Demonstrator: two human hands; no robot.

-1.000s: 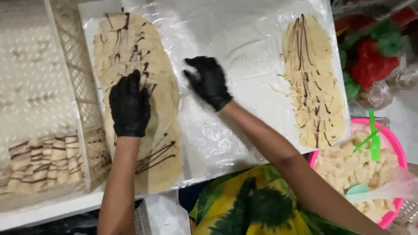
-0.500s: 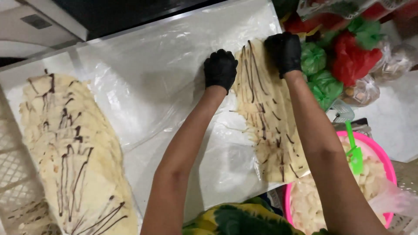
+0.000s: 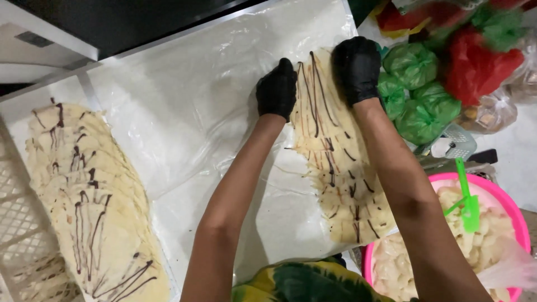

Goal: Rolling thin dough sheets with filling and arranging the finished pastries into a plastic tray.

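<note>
Head view: right-hand strip of pale wrappers (image 3: 341, 184), overlapped in a row and drizzled w/ dark chocolate lines, lies on the clear plastic sheet (image 3: 190, 112) covering the table. Both hands in black gloves sit at its far end. Left hand (image 3: 276, 89) is at the strip's left edge, fingers curled down onto the far corner; looks like it pinches the wrapper edge, but can't tell for sure if anything is gripped. Right hand (image 3: 356, 68) lies flat on the far end, fingers spread, pressing, nothing grasped.

Progress, judged from how things lie: wrappers laid out and drizzled on this strip, none folded or rolled yet; the far end is where work stands, the rest of the strip towards the person untouched.

Outward from that strip: well to its left, across bare plastic, a second strip of drizzled wrappers (image 3: 89, 196), also flat and unrolled. Left of that, a white lattice crate (image 3: 17, 223). Just right of the strip's near end, a pink bowl (image 3: 517, 218) of pale sliced filling, prob. banana, w/ a green spatula (image 3: 467, 201) stuck in it. Right of the strip's far end, green plastic bags (image 3: 417, 84) almost touching the right wrist, red bags (image 3: 475, 61) beyond. Bags crowd the right side; the left side is free.
</note>
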